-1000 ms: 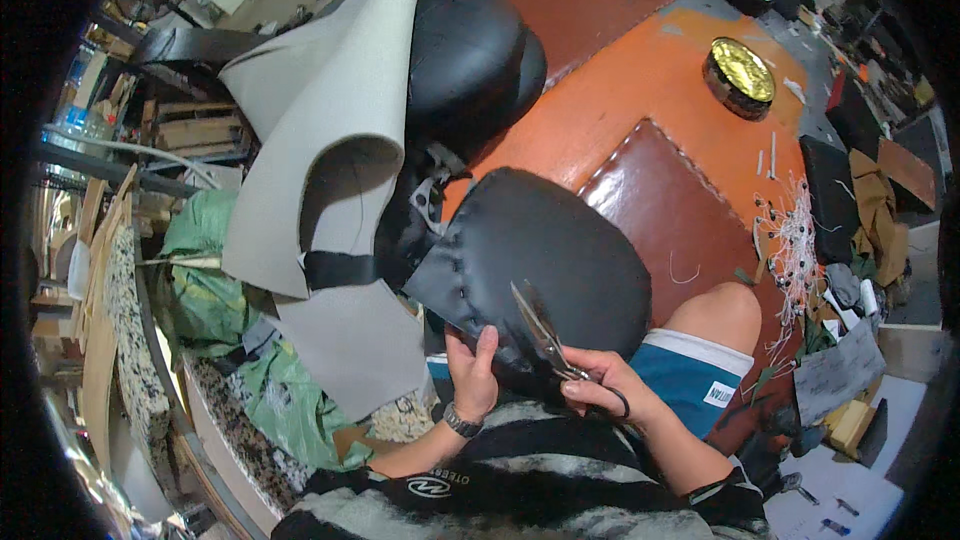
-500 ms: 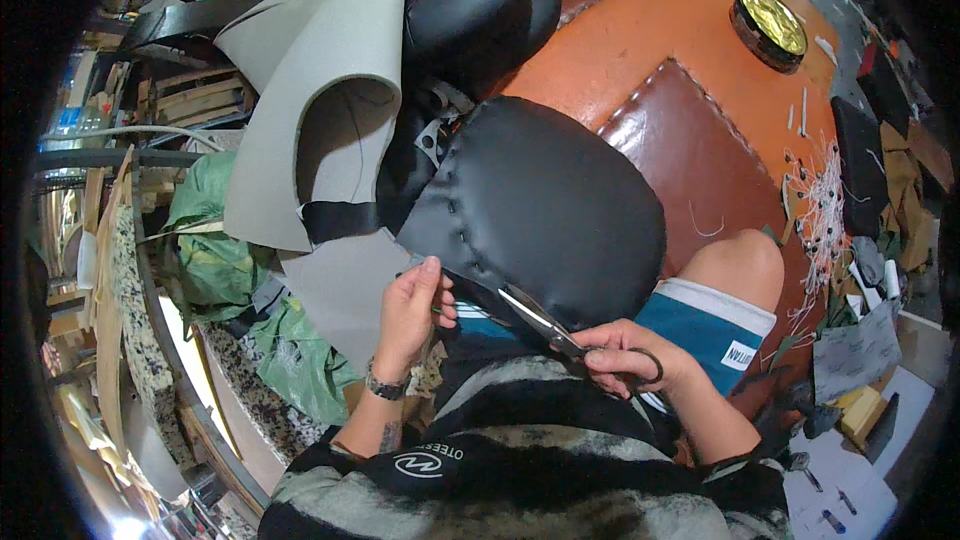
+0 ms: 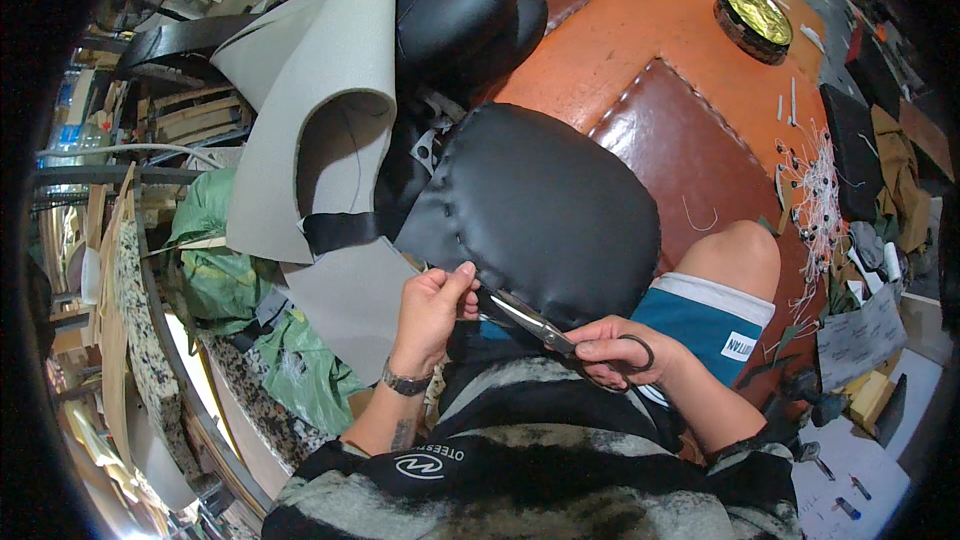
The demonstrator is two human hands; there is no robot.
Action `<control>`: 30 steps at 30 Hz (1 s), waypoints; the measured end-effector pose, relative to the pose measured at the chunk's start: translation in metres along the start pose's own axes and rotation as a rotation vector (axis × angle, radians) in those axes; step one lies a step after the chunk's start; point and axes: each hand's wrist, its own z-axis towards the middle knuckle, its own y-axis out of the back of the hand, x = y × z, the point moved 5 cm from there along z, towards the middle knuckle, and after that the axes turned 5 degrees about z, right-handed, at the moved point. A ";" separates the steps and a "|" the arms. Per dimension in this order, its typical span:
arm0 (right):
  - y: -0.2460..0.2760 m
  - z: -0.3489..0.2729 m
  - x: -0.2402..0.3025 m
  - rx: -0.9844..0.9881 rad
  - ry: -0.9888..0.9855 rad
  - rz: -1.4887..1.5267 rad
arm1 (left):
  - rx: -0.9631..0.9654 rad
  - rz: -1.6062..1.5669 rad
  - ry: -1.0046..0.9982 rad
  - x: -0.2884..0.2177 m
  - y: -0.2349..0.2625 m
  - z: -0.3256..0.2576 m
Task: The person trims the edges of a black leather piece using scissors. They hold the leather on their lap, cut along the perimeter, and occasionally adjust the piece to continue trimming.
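1. Scissors (image 3: 533, 322) are sitting in the right hand (image 3: 625, 352), its fingers closing around the handles; the blades are pointing toward the left hand (image 3: 430, 312).
2. The left hand is pinching the near edge of the black pad (image 3: 565, 210), just ahead of the blade tips; the hands are working apart.
3. The pad is lying before the torso, beside the knee (image 3: 745, 250).
4. Black covering is already wrapping the pad, puckers (image 3: 460, 240) running down its left side.
5. A flap (image 3: 422, 228) is extending past them, seemingly uncut; how much near edge is already trimmed, I cannot tell.
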 end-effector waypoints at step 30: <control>-0.020 0.036 0.012 -0.135 0.092 -0.120 | 0.230 -0.179 0.095 0.002 0.009 0.003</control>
